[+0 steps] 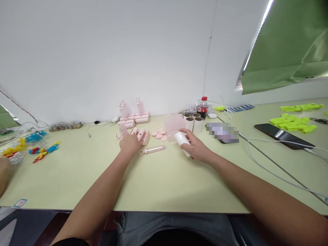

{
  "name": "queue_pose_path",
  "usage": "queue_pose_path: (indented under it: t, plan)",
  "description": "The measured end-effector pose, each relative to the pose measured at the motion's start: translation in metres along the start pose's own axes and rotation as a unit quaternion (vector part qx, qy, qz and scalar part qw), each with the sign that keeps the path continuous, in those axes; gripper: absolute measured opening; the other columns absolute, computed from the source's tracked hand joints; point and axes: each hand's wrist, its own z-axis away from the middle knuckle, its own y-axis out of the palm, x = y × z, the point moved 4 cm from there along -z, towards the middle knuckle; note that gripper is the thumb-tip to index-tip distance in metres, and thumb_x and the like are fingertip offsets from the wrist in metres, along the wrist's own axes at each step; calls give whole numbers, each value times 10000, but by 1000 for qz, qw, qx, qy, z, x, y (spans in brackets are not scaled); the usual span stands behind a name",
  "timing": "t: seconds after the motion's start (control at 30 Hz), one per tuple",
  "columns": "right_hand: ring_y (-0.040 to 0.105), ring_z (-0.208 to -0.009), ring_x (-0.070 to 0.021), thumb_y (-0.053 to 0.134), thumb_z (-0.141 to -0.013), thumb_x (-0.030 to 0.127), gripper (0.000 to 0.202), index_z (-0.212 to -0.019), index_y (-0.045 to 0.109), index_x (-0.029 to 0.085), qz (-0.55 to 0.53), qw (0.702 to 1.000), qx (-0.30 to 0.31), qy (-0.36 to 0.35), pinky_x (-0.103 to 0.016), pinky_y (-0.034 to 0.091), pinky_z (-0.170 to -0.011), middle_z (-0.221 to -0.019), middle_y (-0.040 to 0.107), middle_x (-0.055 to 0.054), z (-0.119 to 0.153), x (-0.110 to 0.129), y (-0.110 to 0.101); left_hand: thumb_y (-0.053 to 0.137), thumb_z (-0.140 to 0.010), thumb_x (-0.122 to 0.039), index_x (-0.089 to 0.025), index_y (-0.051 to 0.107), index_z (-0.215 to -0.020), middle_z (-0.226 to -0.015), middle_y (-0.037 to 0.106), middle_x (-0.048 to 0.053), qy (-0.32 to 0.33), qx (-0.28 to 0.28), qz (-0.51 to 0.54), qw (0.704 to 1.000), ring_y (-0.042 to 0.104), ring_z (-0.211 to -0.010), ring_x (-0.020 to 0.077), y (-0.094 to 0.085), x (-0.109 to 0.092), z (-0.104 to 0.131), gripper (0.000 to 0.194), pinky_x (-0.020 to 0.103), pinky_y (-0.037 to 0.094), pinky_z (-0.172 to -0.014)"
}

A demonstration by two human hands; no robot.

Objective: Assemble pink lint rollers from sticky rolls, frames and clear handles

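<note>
My right hand is closed around a white paper roll, tilted above the table. My left hand reaches down among pink plastic pieces, its fingertips hidden. In front of it lies a slim clear tube with a pink heart-shaped loop at one end. Between my hands, several round pink discs are spread flat. A translucent pink box stands just behind the held roll. Several white rolls with brown cores stand upright behind my right hand.
Pink parts with heart loops line the wall. A cola bottle stands behind the rolls. Rightward lie a blurred flat object, a black phone, white cables and neon-yellow pieces. Leftward are colourful plastic pieces and another person's hand.
</note>
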Motion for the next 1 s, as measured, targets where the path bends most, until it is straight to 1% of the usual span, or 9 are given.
queue_pose_path:
  t: [0.13, 0.27, 0.37, 0.43, 0.5, 0.57, 0.7, 0.8, 1.0]
  plan:
    - [596, -678, -164, 569, -806, 338, 628, -1384, 322, 358, -67, 998, 0, 16, -241, 506, -408, -1109, 518, -64, -3, -5, 2, 520, -827, -450, -242, 615, -1016, -896, 702, 104, -24, -11, 25, 999, 651, -832, 285, -5, 2, 3, 297, 350, 447, -654]
    - [613, -716, -182, 656, -781, 396, 686, -1362, 292, 378, -164, 985, -2, 58, -351, 600, -509, -1070, 511, -42, -5, -9, 2, 543, -806, -471, -195, 623, -813, -838, 695, 125, -56, -61, 65, 994, 647, -810, 310, -22, 12, 9, 288, 371, 445, -634]
    - [598, -671, -170, 709, -753, 398, 698, -1327, 313, 367, -246, 967, -11, 71, -395, 617, -550, -944, 531, -2, -6, -8, 1, 565, -792, -450, -189, 629, -801, -828, 698, 95, -36, -82, 240, 967, 639, -731, 248, -29, 15, 13, 269, 320, 430, -580]
    - [594, -671, -169, 740, -735, 380, 699, -1302, 331, 355, -294, 953, -17, 70, -415, 627, -585, -875, 530, 21, -5, -6, 2, 575, -791, -458, -178, 637, -824, -834, 697, 72, 9, -33, 415, 909, 594, -605, 163, -22, 6, 17, 289, 266, 389, -512]
    - [595, -684, -169, 765, -721, 359, 698, -1277, 343, 353, -333, 940, -28, 70, -433, 636, -613, -853, 525, 34, -4, -4, 3, 611, -770, -485, -162, 630, -835, -819, 692, 58, 56, 52, 540, 838, 500, -479, 92, -9, -13, 24, 330, 230, 319, -442]
    - [598, -695, -164, 782, -716, 347, 688, -1250, 348, 359, -369, 926, -44, 65, -446, 644, -630, -868, 526, 39, -3, -1, 6, 663, -736, -506, -152, 616, -844, -791, 688, 52, 102, 137, 593, 787, 448, -428, 62, 5, -35, 36, 373, 210, 260, -402]
    - [620, -765, -169, 794, -721, 359, 656, -1198, 344, 355, -425, 899, -98, 37, -455, 653, -669, -963, 554, 28, 2, 6, 11, 707, -735, -518, -151, 610, -905, -816, 692, 56, 177, 250, 628, 716, 537, -474, 71, 23, -74, 65, 416, 182, 249, -381]
    - [634, -831, -185, 798, -716, 380, 652, -1180, 342, 340, -446, 885, -133, 16, -435, 650, -683, -995, 570, 19, 7, 10, 14, 704, -751, -529, -158, 625, -986, -941, 701, 75, 203, 262, 640, 693, 585, -512, 73, 24, -86, 78, 447, 179, 277, -388]
    - [647, -843, -197, 797, -699, 435, 689, -1207, 342, 337, -444, 885, -141, 8, -391, 623, -662, -1014, 597, 11, 13, 15, 21, 690, -765, -549, -137, 616, -997, -1007, 699, 110, 196, 248, 639, 701, 593, -522, 73, 24, -86, 80, 479, 176, 307, -405]
